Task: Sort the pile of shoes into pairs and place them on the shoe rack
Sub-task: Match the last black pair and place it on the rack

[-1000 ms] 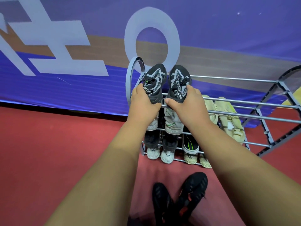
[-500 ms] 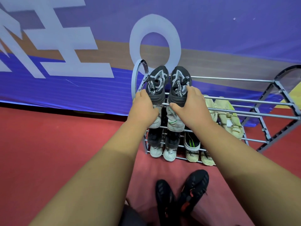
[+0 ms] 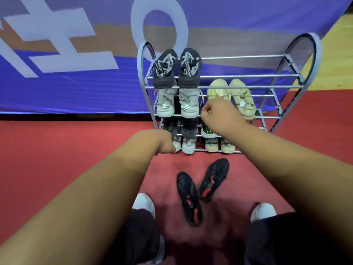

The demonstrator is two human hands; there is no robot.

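The black-and-grey pair (image 3: 165,70) sits side by side on the top shelf of the shoe rack (image 3: 248,86), toes pointing away. It lies above and beyond both hands, and neither hand touches it. The right hand (image 3: 219,115) hangs in front of the second shelf with its fingers loosely curled and nothing visibly in them. The left hand (image 3: 162,142) is lower and nearer the person, at the rack's bottom left corner, and its curled fingers also hold nothing. Just left of the right hand, above the left hand, a grey-and-white pair (image 3: 188,105) stands on the second shelf. A pale yellow pair (image 3: 241,97) lies just beyond and to the right of the right hand, which hides part of its near shoe. Below the right hand, the lower shelves hold a dark pair (image 3: 189,129), a shoe with a green stripe (image 3: 208,131) and, lowest, white toes (image 3: 188,147) and beige toes (image 3: 219,147). Nearer than both hands, between the forearms, two black shoes with red marks (image 3: 191,199) lie on the red floor (image 3: 66,150) with their heels crossing. The person's own white shoes (image 3: 144,202) show under the arms. Beyond the rack hangs a blue banner (image 3: 76,92) with white letters.
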